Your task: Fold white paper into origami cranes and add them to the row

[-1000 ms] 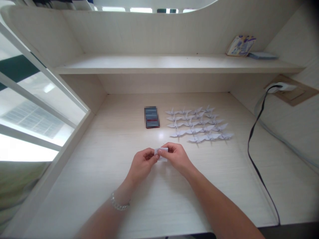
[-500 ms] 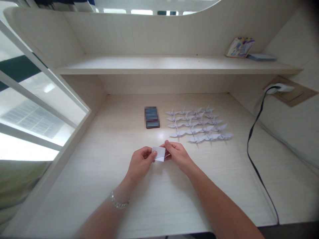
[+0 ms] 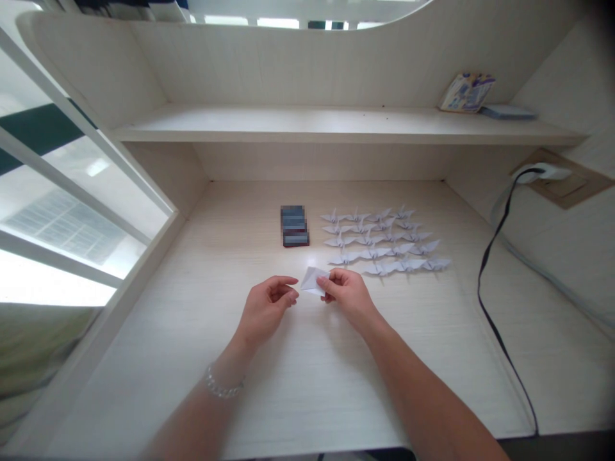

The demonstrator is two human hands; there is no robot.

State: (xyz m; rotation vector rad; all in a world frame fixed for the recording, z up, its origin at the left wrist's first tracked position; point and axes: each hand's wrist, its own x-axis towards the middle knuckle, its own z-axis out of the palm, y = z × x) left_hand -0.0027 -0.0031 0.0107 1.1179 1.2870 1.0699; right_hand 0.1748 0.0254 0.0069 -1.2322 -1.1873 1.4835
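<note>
My right hand pinches a small folded piece of white paper at its near edge. My left hand hovers just left of the paper, fingers slightly apart, touching nothing. A silver chain bracelet circles my left wrist. Beyond my hands, several white origami cranes lie in neat rows on the pale wood-grain desk. To their left sits a dark stack of flat items, pixelated so its exact kind is hidden.
A shelf spans the desk's back, holding a printed booklet and a flat bluish item. A black cable runs from a wall socket down the right. A window flanks the left.
My left hand has let go of the paper and moved slightly left. The paper, now held only by my right hand, has shifted upward and tilted.
</note>
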